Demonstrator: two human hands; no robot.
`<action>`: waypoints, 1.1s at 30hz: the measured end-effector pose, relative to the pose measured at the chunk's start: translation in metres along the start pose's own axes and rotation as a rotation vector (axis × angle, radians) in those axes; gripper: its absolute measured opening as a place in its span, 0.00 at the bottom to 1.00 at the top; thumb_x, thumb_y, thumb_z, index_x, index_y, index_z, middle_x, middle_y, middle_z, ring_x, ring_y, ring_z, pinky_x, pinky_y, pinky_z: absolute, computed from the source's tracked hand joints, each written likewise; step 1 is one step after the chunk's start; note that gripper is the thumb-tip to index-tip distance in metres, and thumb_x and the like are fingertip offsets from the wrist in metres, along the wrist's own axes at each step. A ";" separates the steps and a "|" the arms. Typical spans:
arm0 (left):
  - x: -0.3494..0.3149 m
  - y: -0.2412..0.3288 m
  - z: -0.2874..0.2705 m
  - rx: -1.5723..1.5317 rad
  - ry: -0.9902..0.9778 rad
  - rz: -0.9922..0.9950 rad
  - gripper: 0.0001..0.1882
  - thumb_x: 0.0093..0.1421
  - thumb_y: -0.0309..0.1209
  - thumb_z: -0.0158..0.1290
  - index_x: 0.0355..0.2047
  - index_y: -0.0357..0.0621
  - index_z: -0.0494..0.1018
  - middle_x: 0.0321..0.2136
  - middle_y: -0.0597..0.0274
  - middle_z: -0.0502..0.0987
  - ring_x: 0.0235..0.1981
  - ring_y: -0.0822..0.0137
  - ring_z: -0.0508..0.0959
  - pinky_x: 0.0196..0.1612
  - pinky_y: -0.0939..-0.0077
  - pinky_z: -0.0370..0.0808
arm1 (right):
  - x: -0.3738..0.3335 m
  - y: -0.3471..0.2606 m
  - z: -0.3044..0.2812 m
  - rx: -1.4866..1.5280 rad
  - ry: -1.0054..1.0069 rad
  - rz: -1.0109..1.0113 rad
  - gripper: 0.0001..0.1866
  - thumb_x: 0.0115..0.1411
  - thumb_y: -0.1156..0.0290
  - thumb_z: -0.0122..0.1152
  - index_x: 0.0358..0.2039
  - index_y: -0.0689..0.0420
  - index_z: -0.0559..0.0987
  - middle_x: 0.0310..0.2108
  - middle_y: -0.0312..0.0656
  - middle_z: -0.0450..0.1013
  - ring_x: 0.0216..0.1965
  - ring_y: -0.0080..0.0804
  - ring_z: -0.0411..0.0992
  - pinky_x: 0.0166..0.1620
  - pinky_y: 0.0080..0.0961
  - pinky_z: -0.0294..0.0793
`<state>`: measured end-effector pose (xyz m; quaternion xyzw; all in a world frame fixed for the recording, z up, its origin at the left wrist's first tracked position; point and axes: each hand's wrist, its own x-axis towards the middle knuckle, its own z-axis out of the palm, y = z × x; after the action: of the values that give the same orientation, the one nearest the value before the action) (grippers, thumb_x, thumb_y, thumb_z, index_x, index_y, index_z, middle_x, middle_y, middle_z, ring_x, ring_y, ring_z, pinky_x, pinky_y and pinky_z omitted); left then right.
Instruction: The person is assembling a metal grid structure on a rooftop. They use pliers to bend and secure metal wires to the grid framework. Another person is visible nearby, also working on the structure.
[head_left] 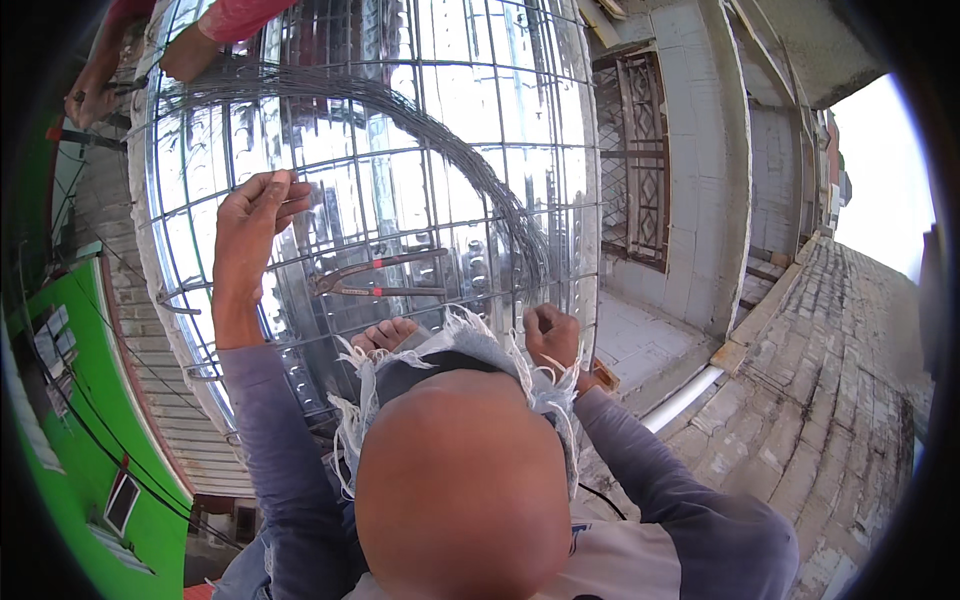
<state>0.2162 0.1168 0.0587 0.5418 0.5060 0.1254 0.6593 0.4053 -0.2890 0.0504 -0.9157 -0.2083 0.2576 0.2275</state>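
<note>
My left hand (258, 215) is raised over a grid of thin steel bars (498, 66), its thumb and forefinger pinched together; what they hold, if anything, is too small to make out. My right hand (552, 335) is closed just below the near end of a long, curved bundle of thin dark tie wire (460, 152); its grip hides what is inside. Between my hands, a pair of pincers (378, 264) with red bands on its handles rests on the bars, touched by neither hand. Bare toes (385, 335) and frayed denim (470, 335) show close by.
Shiny ribbed metal decking (560, 110) lies under the grid. At the upper left another person's hand (92, 92) and red sleeve (240, 18) reach in. Bar ends (180, 310) jut past the left edge. A patterned grille (640, 155) and white pipe (683, 400) are on the right.
</note>
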 end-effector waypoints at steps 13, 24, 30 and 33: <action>-0.014 0.000 -0.110 0.704 -0.196 0.069 0.17 0.71 0.38 0.54 0.43 0.31 0.79 0.35 0.51 0.85 0.38 0.64 0.84 0.46 0.68 0.78 | 0.116 -0.061 -0.061 -0.024 0.174 -0.207 0.16 0.66 0.65 0.64 0.35 0.69 0.84 0.26 0.43 0.82 0.25 0.27 0.74 0.33 0.28 0.74; -0.052 -0.039 -0.097 0.847 -0.337 0.039 0.15 0.69 0.34 0.57 0.45 0.32 0.81 0.38 0.44 0.85 0.39 0.55 0.86 0.47 0.63 0.80 | 0.168 0.000 -0.086 -0.121 -0.462 -0.045 0.13 0.56 0.70 0.65 0.36 0.68 0.87 0.29 0.46 0.84 0.32 0.30 0.79 0.40 0.28 0.78; -0.043 -0.029 -0.070 0.801 -0.377 0.113 0.14 0.69 0.33 0.56 0.45 0.34 0.81 0.36 0.45 0.85 0.38 0.55 0.85 0.46 0.63 0.80 | 0.185 -0.019 -0.102 -0.186 -0.520 -0.031 0.11 0.56 0.72 0.65 0.31 0.68 0.87 0.24 0.44 0.81 0.28 0.29 0.78 0.36 0.28 0.77; -0.035 -0.021 -0.060 0.815 -0.389 0.130 0.14 0.69 0.33 0.56 0.45 0.34 0.81 0.36 0.46 0.85 0.38 0.54 0.85 0.46 0.62 0.79 | 0.192 -0.028 -0.105 -0.224 -0.580 -0.056 0.11 0.56 0.72 0.64 0.30 0.68 0.86 0.23 0.44 0.81 0.26 0.28 0.78 0.34 0.29 0.77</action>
<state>0.1439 0.1189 0.0661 0.8011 0.3457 -0.1471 0.4659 0.6072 -0.2028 0.0727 -0.8171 -0.3170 0.4773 0.0631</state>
